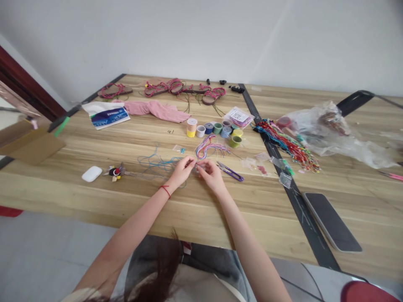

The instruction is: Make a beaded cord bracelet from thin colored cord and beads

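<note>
Close together over the table, my left hand (pixel 183 170) and my right hand (pixel 210 173) pinch with thumb and fingers. Thin blue thread (pixel 160 162) lies in loose loops left of my left hand and runs in under its fingers. A fine strand shows between the two sets of fingertips; its exact hold is hidden. Just beyond the fingers lies a bundle of pink, white and blue cords (pixel 203 147). Purple thread snips (pixel 231 171) rest beside my right hand. Some small blue beads (pixel 182 150) sit by a little clear bag.
Several thread spools (pixel 217 128) stand behind the cord bundle. To the right are multicoloured cords (pixel 292 144), a plastic bag (pixel 333 130) and a phone (pixel 332 222). A white case (pixel 92 173) and keyring (pixel 115 172) lie left. Pink cloth (pixel 154 110) and corded soles (pixel 176 87) lie behind.
</note>
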`<state>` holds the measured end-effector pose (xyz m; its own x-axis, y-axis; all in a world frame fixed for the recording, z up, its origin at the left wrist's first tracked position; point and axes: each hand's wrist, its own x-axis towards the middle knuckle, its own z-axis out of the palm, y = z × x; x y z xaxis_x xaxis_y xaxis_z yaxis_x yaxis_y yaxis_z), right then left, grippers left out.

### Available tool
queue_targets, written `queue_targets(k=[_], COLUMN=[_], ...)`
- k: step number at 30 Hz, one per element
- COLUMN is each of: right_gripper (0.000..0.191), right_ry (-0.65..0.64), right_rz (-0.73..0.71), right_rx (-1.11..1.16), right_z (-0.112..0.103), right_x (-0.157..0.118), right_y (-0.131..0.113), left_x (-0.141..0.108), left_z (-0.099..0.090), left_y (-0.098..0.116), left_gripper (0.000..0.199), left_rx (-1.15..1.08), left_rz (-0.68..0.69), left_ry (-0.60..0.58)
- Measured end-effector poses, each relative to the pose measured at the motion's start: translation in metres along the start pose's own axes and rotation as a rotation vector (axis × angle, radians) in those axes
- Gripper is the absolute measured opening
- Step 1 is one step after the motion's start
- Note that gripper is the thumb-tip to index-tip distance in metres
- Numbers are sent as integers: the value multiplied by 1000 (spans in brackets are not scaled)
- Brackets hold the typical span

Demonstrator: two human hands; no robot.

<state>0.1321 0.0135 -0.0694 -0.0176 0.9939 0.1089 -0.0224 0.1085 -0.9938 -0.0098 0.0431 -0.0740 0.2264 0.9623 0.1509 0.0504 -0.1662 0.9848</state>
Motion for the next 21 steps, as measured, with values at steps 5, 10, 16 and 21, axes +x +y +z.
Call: queue_targets(k=[5,10,16,21], right_gripper=[25,40,44,39], right_ry=[24,-68,-142,-59], right_rz=[-3,36,105,110], right_rx=[-30,-50,-39,5], right_z=[-2,-2,0,-2], right_x=[0,-1,0,2], right_y=[4,6,7,6], left_x=[-1,-1,0,1], left_z=[3,0,-3,-4], left_y=[-2,1,2,1], left_gripper=[25,24,22,20], left_rx=[-31,28,80,93], left_rz=[4,43,90,98], left_ry=[-17,23,15,46])
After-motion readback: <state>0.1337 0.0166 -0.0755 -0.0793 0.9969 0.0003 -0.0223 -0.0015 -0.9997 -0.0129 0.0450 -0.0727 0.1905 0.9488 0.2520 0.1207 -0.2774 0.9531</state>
